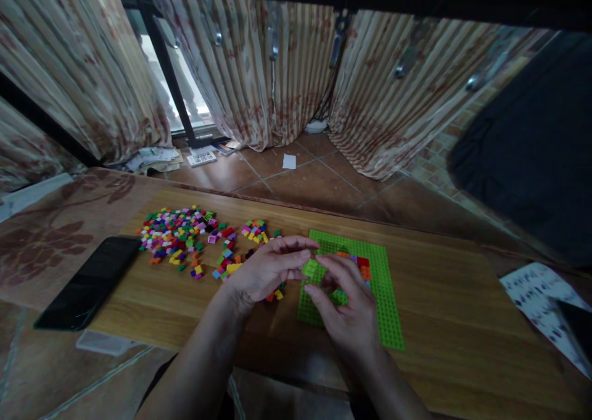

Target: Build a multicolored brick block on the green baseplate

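A small lime green toy brick [312, 268] is up between my hands, over the left part of the green baseplate [390, 309]. My left hand [271, 267] pinches it at the fingertips. Close by on the other side, my right hand [348, 300] has its thumb and index finger spread apart around the brick; whether they touch it I cannot tell. Red and orange bricks [364, 268] sit on the baseplate, partly hidden behind my right hand.
Loose coloured bricks [173, 232] lie in a wide pile on the left of the wooden table [462, 309], with smaller clusters [254, 229] nearer my left hand. A black tablet-like device [90, 281] rests at the left edge. A printed sheet [543, 303] is at the far right.
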Demonstrator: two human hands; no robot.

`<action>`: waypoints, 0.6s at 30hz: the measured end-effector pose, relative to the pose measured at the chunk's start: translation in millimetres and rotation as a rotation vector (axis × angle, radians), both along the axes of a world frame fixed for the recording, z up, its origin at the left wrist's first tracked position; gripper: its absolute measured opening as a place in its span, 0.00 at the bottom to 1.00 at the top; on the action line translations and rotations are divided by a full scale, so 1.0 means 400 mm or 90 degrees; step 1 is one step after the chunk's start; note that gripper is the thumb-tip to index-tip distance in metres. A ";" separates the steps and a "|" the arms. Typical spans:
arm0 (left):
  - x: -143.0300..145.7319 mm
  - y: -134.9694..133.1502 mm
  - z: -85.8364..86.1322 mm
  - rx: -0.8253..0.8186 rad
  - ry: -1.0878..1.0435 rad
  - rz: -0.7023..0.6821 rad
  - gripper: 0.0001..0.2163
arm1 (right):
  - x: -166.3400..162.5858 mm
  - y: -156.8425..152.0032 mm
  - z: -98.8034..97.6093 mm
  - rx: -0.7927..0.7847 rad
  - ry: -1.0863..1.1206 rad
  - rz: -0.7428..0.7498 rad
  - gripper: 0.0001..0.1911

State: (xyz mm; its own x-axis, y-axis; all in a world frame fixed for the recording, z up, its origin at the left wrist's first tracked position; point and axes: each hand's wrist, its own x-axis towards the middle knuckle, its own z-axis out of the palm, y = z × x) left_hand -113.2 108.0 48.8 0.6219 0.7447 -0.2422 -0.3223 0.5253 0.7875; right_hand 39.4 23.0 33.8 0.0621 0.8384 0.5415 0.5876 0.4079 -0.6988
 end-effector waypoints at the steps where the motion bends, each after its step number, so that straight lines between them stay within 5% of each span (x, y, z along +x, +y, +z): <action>1: 0.011 -0.005 -0.005 -0.011 -0.016 -0.005 0.17 | 0.003 0.000 0.001 0.003 -0.009 -0.011 0.16; 5: 0.047 -0.023 -0.016 -0.044 -0.039 -0.007 0.17 | 0.031 -0.002 0.007 -0.014 -0.053 -0.039 0.12; 10: 0.075 -0.024 -0.029 0.007 0.100 0.072 0.18 | 0.128 -0.001 0.010 -0.132 -0.059 -0.111 0.11; 14: 0.091 -0.017 -0.047 0.192 0.247 0.144 0.14 | 0.208 0.002 -0.004 -0.149 -0.083 -0.143 0.11; 18: 0.108 -0.033 -0.056 0.450 0.361 0.125 0.12 | 0.229 0.002 -0.024 -0.158 -0.131 -0.127 0.11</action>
State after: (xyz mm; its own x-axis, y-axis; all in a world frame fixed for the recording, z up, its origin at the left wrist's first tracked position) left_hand -69.9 95.0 26.5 0.3960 0.9148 0.0794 0.1764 -0.1607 0.9711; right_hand 131.2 23.7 24.1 0.1483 0.9280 0.3418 0.7764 0.1048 -0.6214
